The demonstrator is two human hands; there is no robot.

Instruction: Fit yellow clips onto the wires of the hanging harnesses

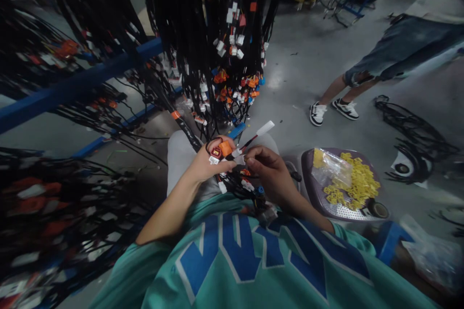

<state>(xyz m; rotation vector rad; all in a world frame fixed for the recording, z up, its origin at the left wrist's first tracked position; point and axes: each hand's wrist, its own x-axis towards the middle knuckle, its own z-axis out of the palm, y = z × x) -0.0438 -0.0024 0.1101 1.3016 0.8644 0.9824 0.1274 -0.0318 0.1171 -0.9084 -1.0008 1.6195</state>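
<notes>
Above my lap, my left hand [212, 161] is wrapped round a bunch of wire connectors, among them an orange connector [225, 148] and a dark red one [216, 152]. My right hand [268, 169] pinches at a white connector [239, 158] beside the bunch; thumb and index finger are together, and any small part between them is too small to name. A white tag-like piece [266, 128] on red and black wires points up and right from the bunch. More wires with white, orange and blue connectors [259, 190] hang below my hands over my lap.
Black cable bundles [181, 14] hang ahead and left, by a blue rail [83, 75]. A grey tray [308, 178] at the right bears yellow clips [357, 183], a plastic bag and a tape roll. A person [387, 53] stands beyond; cables lie on the floor.
</notes>
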